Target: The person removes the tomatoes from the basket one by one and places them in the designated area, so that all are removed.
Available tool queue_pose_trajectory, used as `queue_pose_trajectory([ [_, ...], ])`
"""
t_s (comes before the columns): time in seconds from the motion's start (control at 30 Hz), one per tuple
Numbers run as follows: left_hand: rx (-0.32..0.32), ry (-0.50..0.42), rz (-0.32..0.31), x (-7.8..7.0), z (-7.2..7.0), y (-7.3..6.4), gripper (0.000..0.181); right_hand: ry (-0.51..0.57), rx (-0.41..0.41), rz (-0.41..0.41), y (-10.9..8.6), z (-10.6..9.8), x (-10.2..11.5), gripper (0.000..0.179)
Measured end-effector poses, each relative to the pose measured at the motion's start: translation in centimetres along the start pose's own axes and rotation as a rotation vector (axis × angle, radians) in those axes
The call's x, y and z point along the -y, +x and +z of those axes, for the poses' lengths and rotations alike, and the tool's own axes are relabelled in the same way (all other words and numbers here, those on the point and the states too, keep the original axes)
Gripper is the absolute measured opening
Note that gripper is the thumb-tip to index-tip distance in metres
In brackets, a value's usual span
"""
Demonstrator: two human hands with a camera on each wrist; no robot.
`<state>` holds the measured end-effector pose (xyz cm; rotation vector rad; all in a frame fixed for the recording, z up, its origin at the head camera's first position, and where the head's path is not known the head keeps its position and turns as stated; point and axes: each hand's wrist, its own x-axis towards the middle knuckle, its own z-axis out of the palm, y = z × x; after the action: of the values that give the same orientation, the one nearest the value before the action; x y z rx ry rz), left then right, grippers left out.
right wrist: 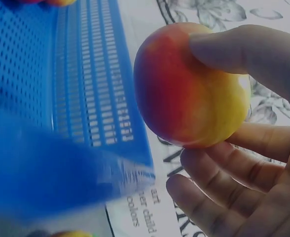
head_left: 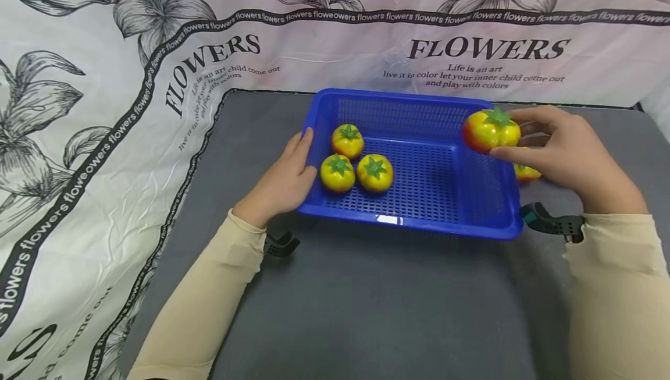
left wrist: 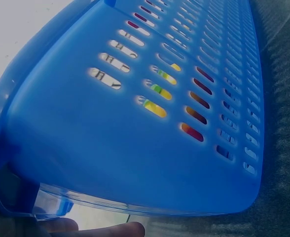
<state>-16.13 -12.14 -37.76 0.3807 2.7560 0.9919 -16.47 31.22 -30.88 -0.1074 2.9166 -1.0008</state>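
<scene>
A blue plastic basket stands on the grey table. The left hand touches its left rim from outside, fingers extended along it; in the left wrist view only some fingers show at the bottom edge. Between thumb and fingers, the right hand holds a red-and-yellow toy tomato with a green leafy top over the basket's right rim. In the right wrist view, the thumb presses one side of the tomato. In the basket's left part lie three similar toy tomatoes.
Another red-and-yellow toy tomato lies on the table right of the basket, partly hidden by the right hand. Behind the table hangs a white cloth printed with flowers and lettering. Grey tabletop extends in front of the basket.
</scene>
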Motion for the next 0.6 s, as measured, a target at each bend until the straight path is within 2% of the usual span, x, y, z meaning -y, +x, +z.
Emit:
queue_pose_trajectory([
  [0.3, 0.000, 0.003, 0.009, -0.1, 0.0, 0.0, 0.073, 0.004, -0.080, 0.022, -1.5, -0.8, -2.3, 0.073],
  [0.6, 0.000, -0.001, 0.008, -0.1, 0.0, 0.0, 0.073, -0.042, -0.112, 0.077, -2.7, -1.4, -4.1, 0.078],
])
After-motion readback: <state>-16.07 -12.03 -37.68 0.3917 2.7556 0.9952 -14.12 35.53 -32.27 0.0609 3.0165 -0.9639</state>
